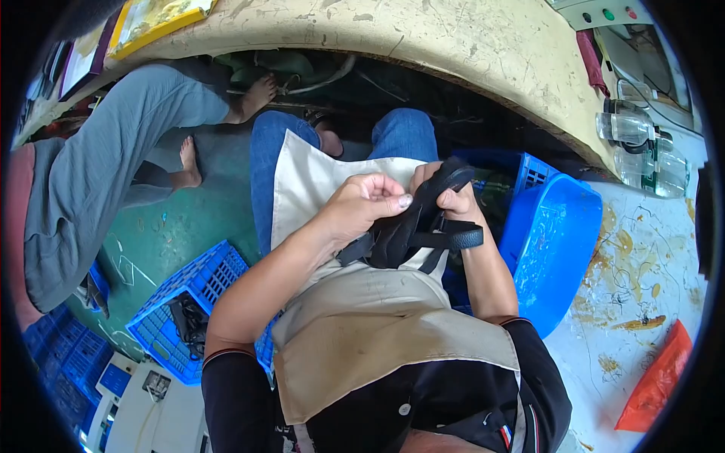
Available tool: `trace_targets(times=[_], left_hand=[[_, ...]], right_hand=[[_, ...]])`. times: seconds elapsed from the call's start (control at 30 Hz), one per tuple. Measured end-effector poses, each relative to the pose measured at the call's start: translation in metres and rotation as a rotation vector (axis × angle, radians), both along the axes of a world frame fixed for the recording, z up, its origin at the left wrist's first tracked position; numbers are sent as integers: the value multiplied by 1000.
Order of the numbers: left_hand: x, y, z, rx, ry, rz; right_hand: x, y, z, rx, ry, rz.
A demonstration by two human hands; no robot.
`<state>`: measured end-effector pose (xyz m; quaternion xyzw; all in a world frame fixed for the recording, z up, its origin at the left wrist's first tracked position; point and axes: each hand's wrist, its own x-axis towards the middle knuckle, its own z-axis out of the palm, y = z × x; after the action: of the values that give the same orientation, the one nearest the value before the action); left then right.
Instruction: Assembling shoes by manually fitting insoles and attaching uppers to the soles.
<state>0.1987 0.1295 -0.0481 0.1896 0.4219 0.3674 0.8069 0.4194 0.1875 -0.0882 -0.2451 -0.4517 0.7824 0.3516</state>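
Over my lap, a black strappy sandal [393,238] is held up in front of the beige apron [362,309]. My right hand [451,198] grips its upper end, with the thumb pressed on the black material and the fingers largely behind it. A loose strap [461,237] sticks out across my right wrist. My left hand [362,202] is against the sandal's left side, fingers curled and thumb meeting them in a pinch. Whatever lies between those fingertips is too small or hidden to make out.
A worn cream table [453,34] curves across the front. To my right stands a blue plastic tub [555,249], with clear bottles [649,162] beyond and a red bag [657,377] nearby. At left are a blue crate [185,309] holding black items and a seated person's grey-trousered leg [113,151].
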Motion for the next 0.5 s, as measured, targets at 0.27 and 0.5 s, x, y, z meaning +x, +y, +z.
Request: trace_targets(times=[0.27, 0.5], left_hand=[[-3, -7, 39, 936, 871, 115], [-30, -18, 36, 935, 1107, -7]], right_hand=[[-18, 0, 18, -21, -165, -87], [-45, 9, 59, 71, -414, -78]])
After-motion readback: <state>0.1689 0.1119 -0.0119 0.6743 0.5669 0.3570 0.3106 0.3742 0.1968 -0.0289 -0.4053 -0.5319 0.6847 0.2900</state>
